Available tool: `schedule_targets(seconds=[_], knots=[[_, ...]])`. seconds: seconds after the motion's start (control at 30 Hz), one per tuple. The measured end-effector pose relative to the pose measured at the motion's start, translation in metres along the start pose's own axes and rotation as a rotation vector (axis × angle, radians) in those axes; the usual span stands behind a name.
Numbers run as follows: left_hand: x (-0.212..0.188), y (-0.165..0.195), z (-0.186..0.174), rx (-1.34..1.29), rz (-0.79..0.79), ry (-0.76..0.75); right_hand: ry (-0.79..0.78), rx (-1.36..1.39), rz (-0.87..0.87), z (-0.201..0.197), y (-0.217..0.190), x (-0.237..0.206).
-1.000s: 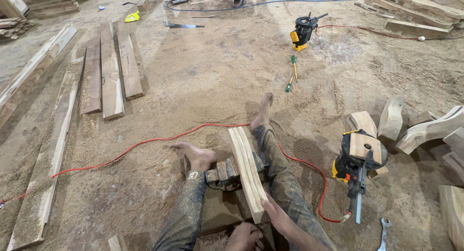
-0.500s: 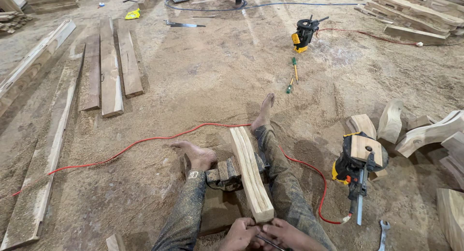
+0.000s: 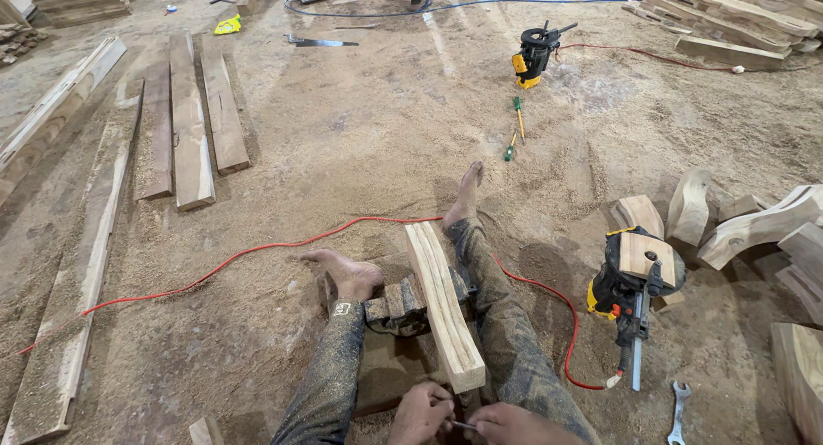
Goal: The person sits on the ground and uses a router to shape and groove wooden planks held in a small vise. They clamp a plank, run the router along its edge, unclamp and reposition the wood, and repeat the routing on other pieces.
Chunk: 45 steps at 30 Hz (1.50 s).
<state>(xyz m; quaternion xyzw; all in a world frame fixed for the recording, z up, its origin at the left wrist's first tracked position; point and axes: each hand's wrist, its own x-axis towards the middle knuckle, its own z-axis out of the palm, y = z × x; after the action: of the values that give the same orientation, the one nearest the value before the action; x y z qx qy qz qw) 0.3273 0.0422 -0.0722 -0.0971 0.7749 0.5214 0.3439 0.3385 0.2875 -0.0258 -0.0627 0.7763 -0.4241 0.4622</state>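
Hands meeting over a thin dark metal piece at the near end of a pale wooden block.

Left hand (image 3: 420, 413) and right hand (image 3: 506, 423) sit together low in the view, fingers of both pinched on the thin dark metal piece (image 3: 463, 425), possibly a nail or small blade. Just beyond the fingers, the long pale wooden block (image 3: 443, 303) rests clamped in a dark metal vise (image 3: 396, 306) between the outstretched legs on the sawdust-covered floor (image 3: 369, 136). A red cable (image 3: 257, 249) runs farther out; a yellow-and-black power tool (image 3: 626, 286) lies well to the right.
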Motion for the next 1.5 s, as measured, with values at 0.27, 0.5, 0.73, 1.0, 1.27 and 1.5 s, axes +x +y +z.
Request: schedule_targets(seconds=[0.27,0.5,0.73,1.0,1.27,1.5], knots=[[-0.009,0.008,-0.008,0.13,-0.069,0.243,-0.007,0.346,-0.485,-0.092,-0.023,-0.056],[0.004,0.037,-0.001,-0.316,-0.082,0.235,0.521,0.756,-0.299,-0.177,-0.062,0.078],[0.005,0.037,0.011,-0.522,0.112,0.3,0.558,0.392,0.067,-0.144,-0.03,0.157],[0.007,0.053,0.004,-0.318,0.069,0.306,0.641,-0.42,0.087,-0.154,-0.041,0.149],[0.001,0.06,0.003,-0.293,0.032,0.278,0.277,-1.095,0.183,-0.197,-0.08,0.174],[0.007,0.057,0.01,-0.393,0.023,0.27,0.115,-1.476,0.112,-0.208,-0.105,0.229]])
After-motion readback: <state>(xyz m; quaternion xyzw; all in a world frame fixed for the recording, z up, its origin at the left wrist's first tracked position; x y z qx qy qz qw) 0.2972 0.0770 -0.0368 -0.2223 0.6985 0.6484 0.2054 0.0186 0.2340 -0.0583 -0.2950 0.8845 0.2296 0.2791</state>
